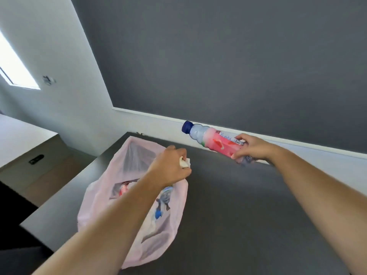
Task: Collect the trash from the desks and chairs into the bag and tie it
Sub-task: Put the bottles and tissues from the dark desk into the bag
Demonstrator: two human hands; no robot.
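Note:
A translucent pink trash bag [139, 231] lies on the dark desk [228, 205], with bottles and wrappers showing through its film. Over the bag's upper part my left hand [168, 167] curls round a small crumpled white paper [185, 162]. To the right, above the desk's far edge, my right hand [252, 148] grips a plastic bottle [210, 138] with a red label and a dark blue cap. The bottle is lifted off the desk, lying nearly level, cap pointing left.
A dark grey wall panel [218, 56] with a white ledge [198, 122] runs behind the desk. A second, lighter desk [23, 135] stands at the left, with a gap and wooden floor [49, 175] between them. A bright window [12, 64] is at far left.

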